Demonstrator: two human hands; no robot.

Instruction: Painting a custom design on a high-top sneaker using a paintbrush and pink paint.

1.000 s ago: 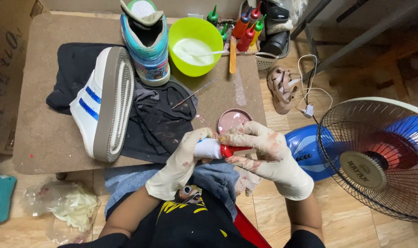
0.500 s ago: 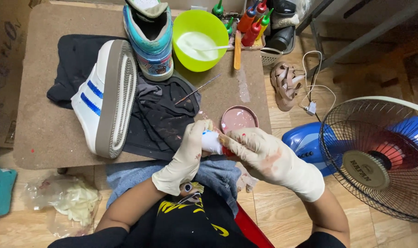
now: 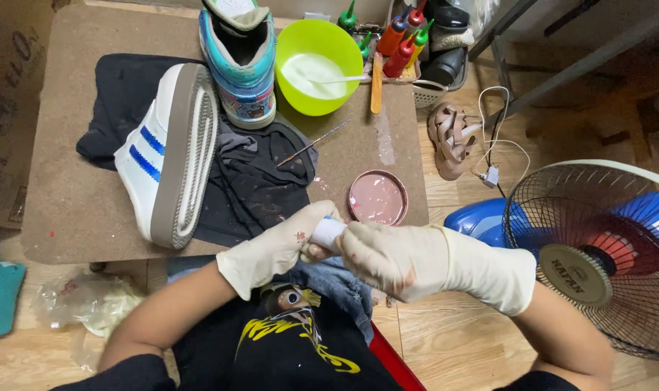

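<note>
Both my hands wear cream rubber gloves and meet at the near edge of the low brown board (image 3: 76, 210). My left hand (image 3: 278, 246) grips a small white tube (image 3: 328, 232) from the left. My right hand (image 3: 391, 259) closes over the tube's other end, hiding its tip and cap. Just beyond them lies a round pink lid (image 3: 377, 198) smeared with white. A white sneaker with blue stripes (image 3: 166, 156) lies on its side on a black cloth (image 3: 260, 181). A thin brush (image 3: 313, 143) rests on that cloth.
A teal high-top shoe (image 3: 242, 61) and a green bowl of white liquid (image 3: 316, 66) stand at the board's far side, with coloured squeeze bottles (image 3: 402, 40) behind. A blue floor fan (image 3: 597, 253), a tan sandal (image 3: 451, 137) and a white cable lie right. Crumpled plastic (image 3: 83, 304) is left.
My hands have drawn back toward my body and lower in view. The red cap seen a second ago is now hidden under my right hand, which has turned over the tube.
</note>
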